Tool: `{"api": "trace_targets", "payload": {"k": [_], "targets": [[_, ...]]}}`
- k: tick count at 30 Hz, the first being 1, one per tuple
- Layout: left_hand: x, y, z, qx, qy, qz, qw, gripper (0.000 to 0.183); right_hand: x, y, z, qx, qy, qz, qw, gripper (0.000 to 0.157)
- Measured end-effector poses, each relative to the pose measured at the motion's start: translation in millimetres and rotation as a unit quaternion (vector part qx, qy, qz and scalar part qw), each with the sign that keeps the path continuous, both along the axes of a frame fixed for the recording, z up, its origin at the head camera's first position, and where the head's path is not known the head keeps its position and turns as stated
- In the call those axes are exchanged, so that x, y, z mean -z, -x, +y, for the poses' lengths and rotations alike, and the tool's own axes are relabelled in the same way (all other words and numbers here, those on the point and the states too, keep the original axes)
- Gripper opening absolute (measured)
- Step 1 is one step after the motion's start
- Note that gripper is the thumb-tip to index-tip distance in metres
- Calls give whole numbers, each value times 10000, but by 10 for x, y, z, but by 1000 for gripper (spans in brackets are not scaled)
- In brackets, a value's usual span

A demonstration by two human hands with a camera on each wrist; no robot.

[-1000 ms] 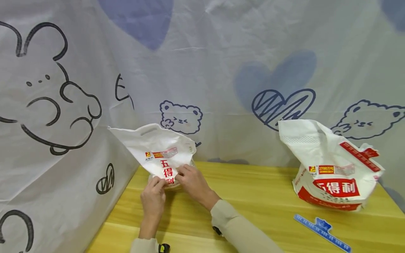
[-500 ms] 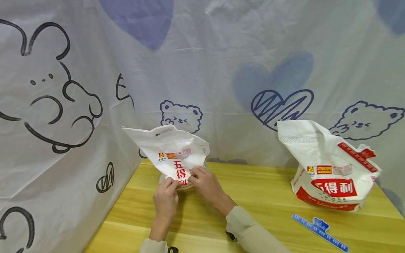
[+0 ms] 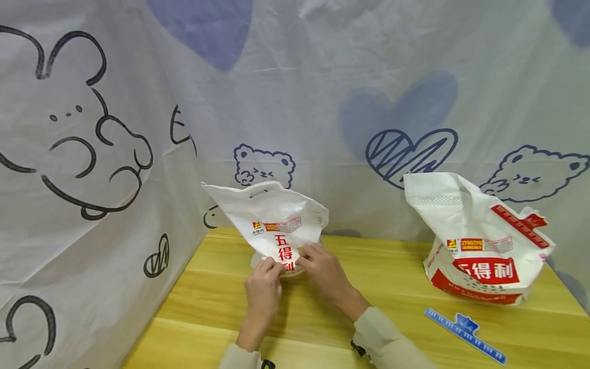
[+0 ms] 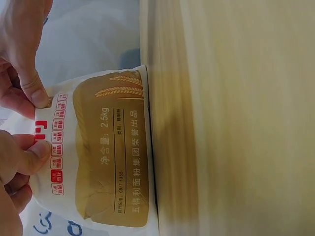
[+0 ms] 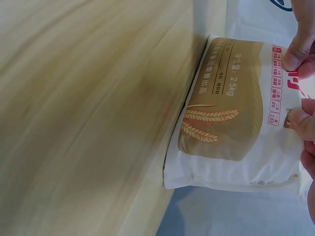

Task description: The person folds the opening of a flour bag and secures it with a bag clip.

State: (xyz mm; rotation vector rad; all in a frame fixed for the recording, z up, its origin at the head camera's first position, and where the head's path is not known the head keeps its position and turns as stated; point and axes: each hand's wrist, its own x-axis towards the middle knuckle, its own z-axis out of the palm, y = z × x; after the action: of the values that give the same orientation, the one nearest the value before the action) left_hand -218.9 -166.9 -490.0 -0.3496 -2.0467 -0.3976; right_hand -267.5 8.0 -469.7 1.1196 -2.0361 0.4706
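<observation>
Near the left of the head view, a white flour bag point(image 3: 286, 220) with red lettering stands on the table. Its crumpled top flares up and leans back. My left hand point(image 3: 265, 289) pinches the front of the bag between thumb and fingers. Close to its right, my right hand point(image 3: 326, 271) pinches the same front at about the same height. Both wrist views show the lower front, a brown panel point(image 4: 110, 157) with wheat ears and "2.5kg". The bag's base sits at the tabletop, and thumbs press the white band above the panel point(image 5: 221, 98).
A second white and red flour bag point(image 3: 479, 246) stands at the right, its corner folded and held by a red sealing clip point(image 3: 523, 226). A blue sealing clip point(image 3: 465, 333) lies in front of it on the wooden table point(image 3: 193, 307). A printed cloth point(image 3: 313, 113) hangs behind.
Both hands and the flour bag between them have shifted to the right along the table. The grip looks the same throughout. The second bag and blue clip stay put.
</observation>
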Motion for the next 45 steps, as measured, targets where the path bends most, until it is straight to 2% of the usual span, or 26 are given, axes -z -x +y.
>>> {"api": "trace_targets", "payload": {"k": [4, 15, 22, 31, 41, 45], "targets": [[9, -10, 125, 30, 72, -4, 10000, 24, 27, -15, 136, 72, 101, 205, 9997, 21], [-8, -36, 462, 222, 162, -61, 9996, 27, 62, -104, 508, 143, 325, 95, 9993, 13], [8, -48, 678, 354, 187, 31, 9992, 27, 65, -176, 731, 234, 385, 43, 9990, 21], [17, -94, 941, 471, 252, 6, 9986, 29, 67, -291, 992, 561, 404, -119, 9975, 24], [2, -147, 1189, 458, 363, 8, 9983, 27, 70, -399, 1243, 769, 386, -163, 9962, 18], [3, -152, 1278, 560, 316, 90, 9979, 26, 71, -447, 1333, 805, 503, -250, 9952, 22]]}}
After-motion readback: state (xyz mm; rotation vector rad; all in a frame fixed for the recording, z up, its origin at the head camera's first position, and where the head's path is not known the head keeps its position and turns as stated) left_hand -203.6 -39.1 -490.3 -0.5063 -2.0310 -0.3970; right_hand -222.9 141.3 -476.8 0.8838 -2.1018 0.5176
